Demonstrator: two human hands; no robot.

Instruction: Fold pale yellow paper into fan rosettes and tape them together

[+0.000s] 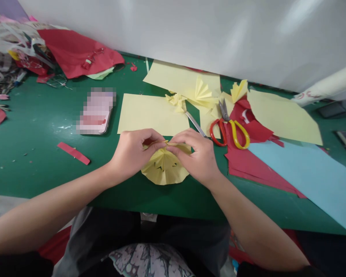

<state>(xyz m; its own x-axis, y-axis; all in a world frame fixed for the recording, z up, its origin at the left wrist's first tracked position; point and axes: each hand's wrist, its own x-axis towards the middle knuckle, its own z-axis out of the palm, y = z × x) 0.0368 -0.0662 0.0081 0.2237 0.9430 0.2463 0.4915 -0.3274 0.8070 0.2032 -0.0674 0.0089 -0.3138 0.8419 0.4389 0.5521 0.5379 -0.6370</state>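
A pleated yellow paper fan (165,175) with small cut-outs lies spread towards me at the table's front. My left hand (137,152) pinches its upper edge between thumb and forefinger. Close beside it, my right hand (194,154) pinches the same edge, so the fingertips of both hands nearly meet. Just beyond my hands lies a flat yellow paper sheet (150,115). Scissors (229,123) with one red and one yellow handle rest to the right of my right hand. A slim metal blade or tool (194,123) lies near them, its far end partly under paper scraps.
Folded yellow pieces (203,94) and more yellow sheets (285,115) lie behind. Red paper (248,165) and a light blue sheet (308,173) are at right. A phone (96,111) and a red strip (74,152) lie at left, a scrap heap (5,57) beyond. A pale wall (173,30) bounds the green table.
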